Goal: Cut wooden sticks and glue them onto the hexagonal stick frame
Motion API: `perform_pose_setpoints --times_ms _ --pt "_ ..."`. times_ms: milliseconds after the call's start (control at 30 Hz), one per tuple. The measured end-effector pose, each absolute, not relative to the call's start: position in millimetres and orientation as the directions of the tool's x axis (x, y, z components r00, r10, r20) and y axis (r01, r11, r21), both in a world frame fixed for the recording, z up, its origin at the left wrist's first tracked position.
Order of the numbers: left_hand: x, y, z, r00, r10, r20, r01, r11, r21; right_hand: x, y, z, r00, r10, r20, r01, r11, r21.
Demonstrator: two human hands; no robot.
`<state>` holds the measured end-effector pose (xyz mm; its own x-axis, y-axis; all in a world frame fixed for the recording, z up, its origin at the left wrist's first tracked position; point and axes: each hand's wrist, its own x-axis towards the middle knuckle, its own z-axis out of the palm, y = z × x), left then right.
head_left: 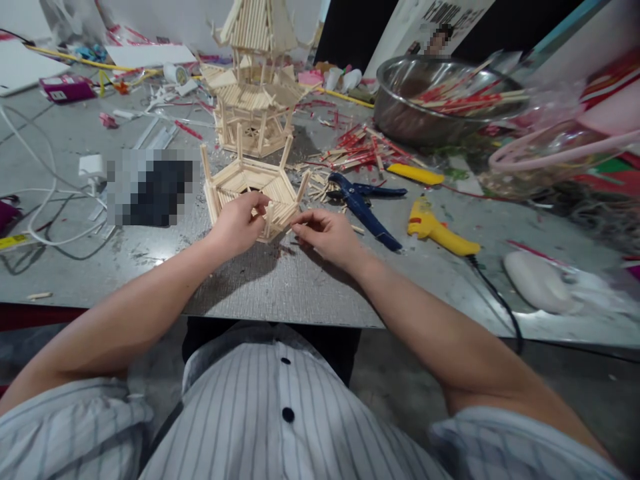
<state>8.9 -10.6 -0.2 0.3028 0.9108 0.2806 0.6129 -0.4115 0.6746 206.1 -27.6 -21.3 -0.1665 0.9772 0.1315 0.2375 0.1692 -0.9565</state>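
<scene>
A hexagonal frame of pale wooden sticks (250, 175), with short posts standing at its corners, lies on the table in front of me. My left hand (239, 225) reaches over its near left side, fingers curled and closed on the frame near the front post. At the near right corner, my right hand (327, 235) has thumb and forefinger pinched together against the frame's edge. Whatever is between those fingertips is too small to make out. Behind the frame rises a tiered stick pagoda (255, 87) with sloping roofs.
Blue-handled cutters (363, 203) and a yellow glue gun (443, 230) with a black cord lie to the right. Red-tipped sticks (363, 150) are heaped beside a steel bowl (400, 110). A white charger (93, 167) and cables are at left; a pink-rimmed basket (560, 159) stands far right.
</scene>
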Motion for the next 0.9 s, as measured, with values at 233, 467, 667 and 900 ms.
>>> perform_pose_setpoints --times_ms 233,467,667,900 --pt "8 -10 2 0.323 0.906 0.274 0.624 -0.421 0.658 234 -22 -6 0.038 0.978 0.203 0.208 0.191 -0.959" --pt "7 -9 3 0.335 0.909 0.250 0.642 -0.414 0.645 218 -24 -18 -0.045 0.994 0.100 0.086 0.104 -0.991" --pt "4 -8 6 0.382 0.896 0.224 0.631 -0.431 0.646 196 -34 -24 -0.181 0.983 0.033 0.040 0.041 -0.998" --pt "-5 -3 11 0.522 0.849 0.081 0.642 -0.453 0.619 186 -33 -31 -0.172 0.981 0.086 0.031 0.093 -0.995"
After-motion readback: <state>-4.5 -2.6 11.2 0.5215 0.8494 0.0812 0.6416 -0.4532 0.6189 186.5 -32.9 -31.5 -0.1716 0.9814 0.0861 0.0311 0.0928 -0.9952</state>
